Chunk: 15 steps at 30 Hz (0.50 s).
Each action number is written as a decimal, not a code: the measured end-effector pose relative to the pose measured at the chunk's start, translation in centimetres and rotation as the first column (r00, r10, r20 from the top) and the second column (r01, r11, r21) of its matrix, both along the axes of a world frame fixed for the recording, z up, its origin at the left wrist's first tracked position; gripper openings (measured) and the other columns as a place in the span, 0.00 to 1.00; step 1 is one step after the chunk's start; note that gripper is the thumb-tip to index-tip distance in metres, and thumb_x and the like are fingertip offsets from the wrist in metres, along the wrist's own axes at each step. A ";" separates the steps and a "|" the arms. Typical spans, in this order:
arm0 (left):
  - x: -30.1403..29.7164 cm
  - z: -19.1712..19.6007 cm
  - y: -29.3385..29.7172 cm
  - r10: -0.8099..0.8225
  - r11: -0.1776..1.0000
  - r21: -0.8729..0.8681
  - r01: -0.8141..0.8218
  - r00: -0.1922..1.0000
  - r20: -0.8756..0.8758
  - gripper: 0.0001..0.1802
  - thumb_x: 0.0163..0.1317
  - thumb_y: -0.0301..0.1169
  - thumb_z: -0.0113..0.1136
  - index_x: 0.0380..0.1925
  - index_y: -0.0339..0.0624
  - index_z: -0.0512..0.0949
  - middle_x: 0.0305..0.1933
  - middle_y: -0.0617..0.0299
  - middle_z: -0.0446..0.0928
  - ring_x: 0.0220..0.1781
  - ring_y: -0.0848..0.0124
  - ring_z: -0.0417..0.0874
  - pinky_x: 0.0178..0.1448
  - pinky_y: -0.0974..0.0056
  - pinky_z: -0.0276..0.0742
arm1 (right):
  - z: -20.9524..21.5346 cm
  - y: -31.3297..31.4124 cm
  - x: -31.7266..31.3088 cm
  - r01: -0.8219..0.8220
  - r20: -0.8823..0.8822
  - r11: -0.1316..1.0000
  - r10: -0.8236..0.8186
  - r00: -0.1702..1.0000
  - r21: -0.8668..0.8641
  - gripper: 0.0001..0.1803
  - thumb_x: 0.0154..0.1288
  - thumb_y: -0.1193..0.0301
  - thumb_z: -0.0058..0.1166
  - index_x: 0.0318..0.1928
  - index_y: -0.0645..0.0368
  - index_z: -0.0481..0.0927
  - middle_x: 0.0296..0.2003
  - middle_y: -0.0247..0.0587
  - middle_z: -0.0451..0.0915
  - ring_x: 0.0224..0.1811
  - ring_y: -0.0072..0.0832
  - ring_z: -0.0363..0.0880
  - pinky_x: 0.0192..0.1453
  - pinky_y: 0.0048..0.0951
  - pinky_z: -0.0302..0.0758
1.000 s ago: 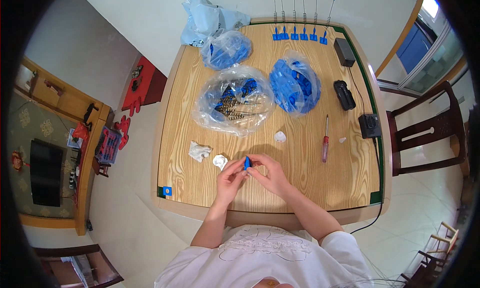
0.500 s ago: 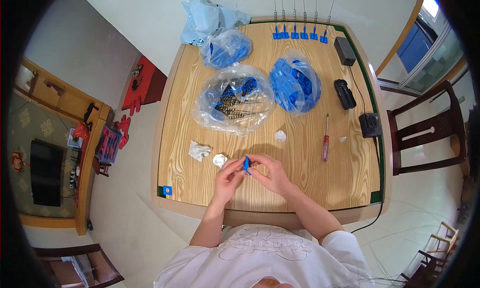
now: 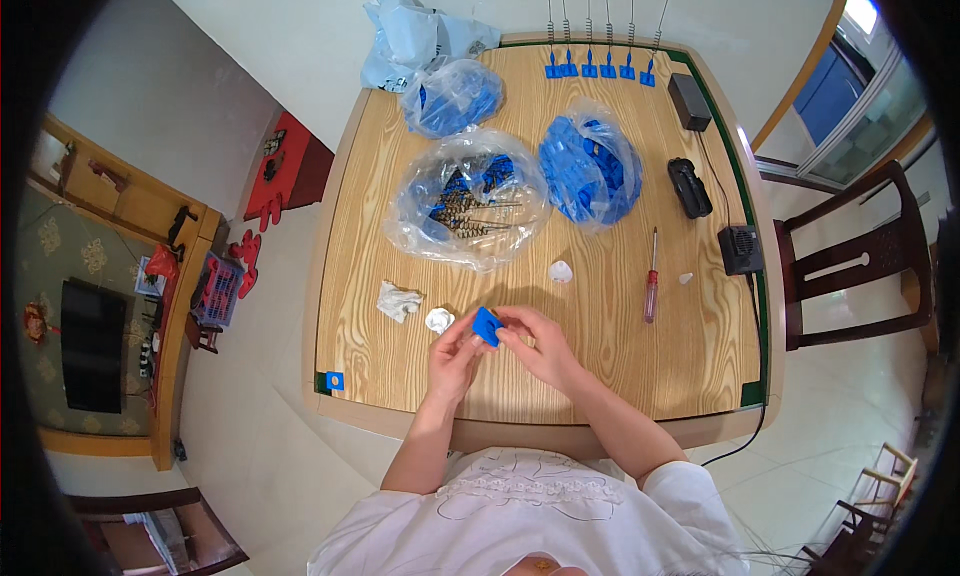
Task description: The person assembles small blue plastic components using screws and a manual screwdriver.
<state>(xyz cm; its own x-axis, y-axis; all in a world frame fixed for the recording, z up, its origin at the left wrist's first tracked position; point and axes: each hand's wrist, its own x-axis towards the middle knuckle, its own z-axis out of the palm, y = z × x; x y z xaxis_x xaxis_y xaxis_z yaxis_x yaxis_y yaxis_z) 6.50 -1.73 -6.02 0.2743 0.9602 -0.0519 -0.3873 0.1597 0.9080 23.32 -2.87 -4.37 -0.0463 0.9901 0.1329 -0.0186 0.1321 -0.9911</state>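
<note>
Between my two hands, just above the near part of the table, is a small square blue plastic base (image 3: pixel 487 326) with a flat face turned toward me. My left hand (image 3: pixel 455 361) is closed on its left and lower edge. My right hand (image 3: pixel 538 343) pinches its right side with thumb and fingers. Crumpled white tissue (image 3: pixel 398 302) and a white scrunched wad (image 3: pixel 439 321) lie left of my hands. A similar blue square piece (image 3: pixel 335 381) rests at the table's near left corner.
Clear bags hold spring rods (image 3: pixel 470 211), blue parts (image 3: pixel 592 171) and more blue pieces (image 3: pixel 455 98). Several spring rods on blue bases (image 3: pixel 590 71) stand along the far edge. A screwdriver (image 3: pixel 652 281), black case (image 3: pixel 690 188) and black adapter (image 3: pixel 740 251) lie to the right.
The blue base has been turned from edge-on to showing its flat square face. Both hands stay in nearly the same place, still holding it.
</note>
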 end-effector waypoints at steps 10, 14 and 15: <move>-0.2 0.2 0.3 -0.036 0.996 -0.081 0.034 0.999 -0.017 0.21 0.62 0.19 0.52 0.56 0.34 0.68 0.49 0.54 0.76 0.47 0.68 0.79 0.49 0.63 0.79 | -0.9 0.0 -0.2 0.025 -0.038 0.993 -0.030 0.999 -0.116 0.10 0.59 0.80 0.55 0.42 0.61 0.74 0.34 0.33 0.77 0.40 0.19 0.76 0.47 0.23 0.73; 0.4 1.0 0.0 -0.026 0.995 -0.099 0.022 0.999 -0.044 0.21 0.62 0.19 0.51 0.56 0.34 0.68 0.49 0.54 0.76 0.47 0.69 0.79 0.49 0.65 0.79 | -0.4 -0.2 -0.6 0.093 0.016 0.993 -0.092 0.996 -0.079 0.13 0.56 0.80 0.58 0.42 0.60 0.74 0.33 0.32 0.73 0.38 0.19 0.73 0.45 0.22 0.73; 0.6 0.9 0.0 -0.026 0.995 -0.099 0.022 0.999 -0.044 0.21 0.62 0.19 0.51 0.56 0.34 0.68 0.49 0.54 0.76 0.47 0.69 0.79 0.49 0.65 0.79 | -0.3 -0.2 -0.6 0.108 0.022 0.992 -0.107 0.994 -0.069 0.14 0.55 0.80 0.59 0.43 0.59 0.74 0.33 0.32 0.71 0.37 0.19 0.72 0.44 0.22 0.72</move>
